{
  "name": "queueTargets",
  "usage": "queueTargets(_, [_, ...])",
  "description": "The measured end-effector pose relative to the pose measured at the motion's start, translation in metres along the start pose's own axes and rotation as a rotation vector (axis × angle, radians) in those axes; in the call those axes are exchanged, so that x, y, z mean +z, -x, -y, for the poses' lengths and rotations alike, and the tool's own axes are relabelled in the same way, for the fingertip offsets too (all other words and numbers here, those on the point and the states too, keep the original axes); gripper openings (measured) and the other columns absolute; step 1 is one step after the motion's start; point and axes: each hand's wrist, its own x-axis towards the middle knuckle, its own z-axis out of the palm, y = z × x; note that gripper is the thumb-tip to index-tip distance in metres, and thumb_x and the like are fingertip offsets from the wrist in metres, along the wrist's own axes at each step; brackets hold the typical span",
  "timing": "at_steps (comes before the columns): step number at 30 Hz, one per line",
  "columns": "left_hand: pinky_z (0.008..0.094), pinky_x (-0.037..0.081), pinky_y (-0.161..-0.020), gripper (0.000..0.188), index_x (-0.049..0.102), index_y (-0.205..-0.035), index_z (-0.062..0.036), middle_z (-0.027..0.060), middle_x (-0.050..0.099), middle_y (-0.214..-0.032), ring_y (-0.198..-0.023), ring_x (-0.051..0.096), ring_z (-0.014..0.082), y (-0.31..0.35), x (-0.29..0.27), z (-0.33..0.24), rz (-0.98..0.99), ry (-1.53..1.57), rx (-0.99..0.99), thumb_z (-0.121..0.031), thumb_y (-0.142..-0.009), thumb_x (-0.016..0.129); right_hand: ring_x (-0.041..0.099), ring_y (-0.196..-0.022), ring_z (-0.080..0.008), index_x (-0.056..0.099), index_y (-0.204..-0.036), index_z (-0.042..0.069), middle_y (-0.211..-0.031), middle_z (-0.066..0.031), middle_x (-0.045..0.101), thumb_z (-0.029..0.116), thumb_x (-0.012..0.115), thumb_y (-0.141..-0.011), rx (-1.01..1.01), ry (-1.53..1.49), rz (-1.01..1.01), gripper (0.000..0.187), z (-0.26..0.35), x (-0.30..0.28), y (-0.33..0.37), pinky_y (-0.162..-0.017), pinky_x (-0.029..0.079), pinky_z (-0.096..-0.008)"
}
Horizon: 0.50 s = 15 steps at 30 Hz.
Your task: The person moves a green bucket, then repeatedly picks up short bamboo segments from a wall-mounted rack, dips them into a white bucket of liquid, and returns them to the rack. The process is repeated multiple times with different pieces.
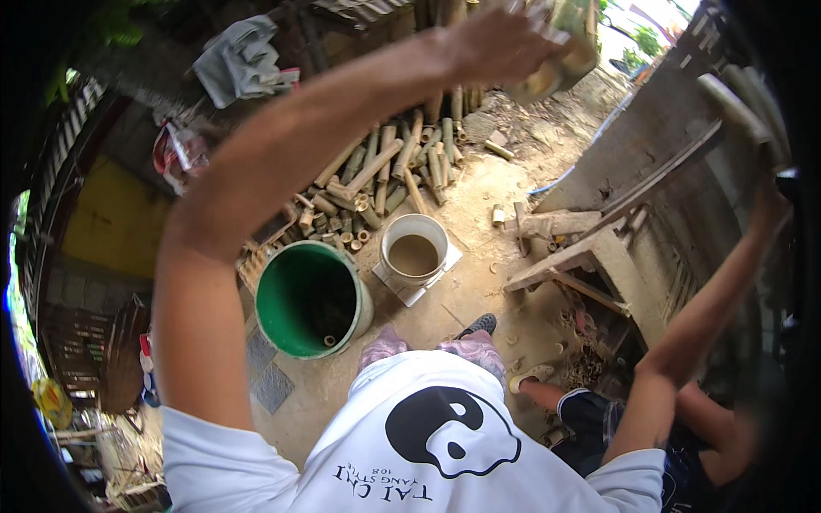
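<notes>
Raised high across the top, my left hand (522,41) is blurred, with its fingers closed against a thick greenish-brown bamboo pole (564,70). The pole's upper part runs out of view. At the far right my right hand (770,201) is lifted too, partly dark near the rim. It is closed at the lower end of a pale bamboo pole (734,107); another rounded length beside that pole is smeared. Whether both hands hold the same bamboo cannot be made out.
Below stand a large green-lined bucket (278,295) and a smaller white bucket (392,229) of murky liquid on tiles. Cut bamboo pieces (376,171) are heaped behind. A wooden bench frame (560,265) stands right. A co-worker's leg (543,395) and dark shorts are close at lower right.
</notes>
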Motion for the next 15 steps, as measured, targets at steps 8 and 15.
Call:
queueTargets(8, [0.0469,0.049,-0.109,0.04,0.066,-0.125,-0.0151,0.0225,0.051,-0.143,-0.13,0.05,0.0417,0.28,-0.003,-0.091,0.807,0.435,-0.592,-0.018,-0.087,0.076,0.063,-0.085,-0.0134,0.052,-0.139,0.006,-0.119,-0.0091,0.062,-0.008,0.061,-0.078,1.054,-0.414,0.374,0.064,0.045,0.198,0.274,-0.071,0.058,-0.0263])
queueTargets(15, [0.0484,0.051,-0.1,0.037,0.069,-0.118,-0.014,0.021,0.052,-0.13,-0.121,0.049,0.0438,0.426,-0.023,-0.198,0.835,0.535,-1.151,-0.005,-0.081,0.069,0.068,-0.102,-0.0301,0.048,-0.144,0.002,-0.124,-0.0226,0.064,-0.005,0.068,-0.075,1.433,-0.15,1.01,0.072,0.108,0.334,0.501,-0.084,0.06,-0.0362])
